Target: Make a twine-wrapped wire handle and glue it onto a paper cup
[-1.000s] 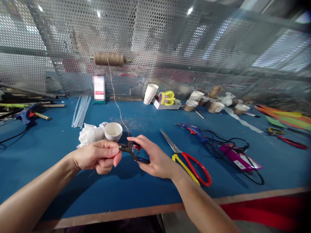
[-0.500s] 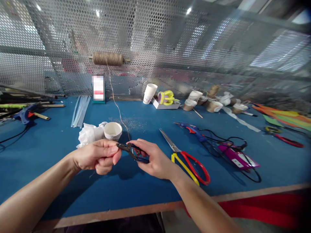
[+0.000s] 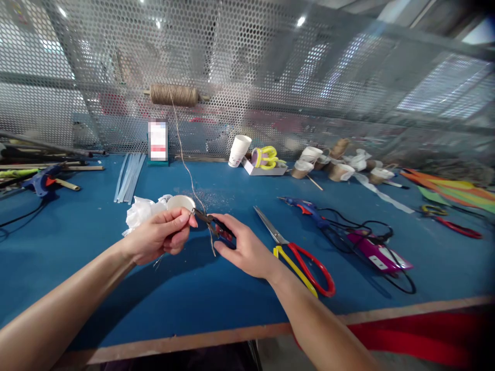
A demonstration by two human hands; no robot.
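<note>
My left hand (image 3: 164,234) is closed in a pinch around what looks like thin wire (image 3: 158,263); fine strands stick out below the fingers, and most of it is hidden. My right hand (image 3: 245,247) holds pliers (image 3: 204,215) with dark jaws and blue handles. Their tip meets the left fingertips at a small silvery bit. Just behind the hands are a white-rimmed cup (image 3: 181,201) and crumpled white wrapping (image 3: 141,208). Twine (image 3: 188,172) runs down from a brown spool (image 3: 174,95), its loose end hanging by the pliers.
Large scissors (image 3: 286,247) with red and yellow handles lie right of my hands. Beyond are a blue glue gun (image 3: 309,208), its cable and a purple box (image 3: 381,252). Clear strips (image 3: 129,178), a paper cup (image 3: 240,151) and wrapped small pots (image 3: 340,170) line the back.
Both hands have risen slightly, the left one also moving right. The pliers' jaws have tilted upward and their handles look more spread. The twine's end shows below the pliers now.
</note>
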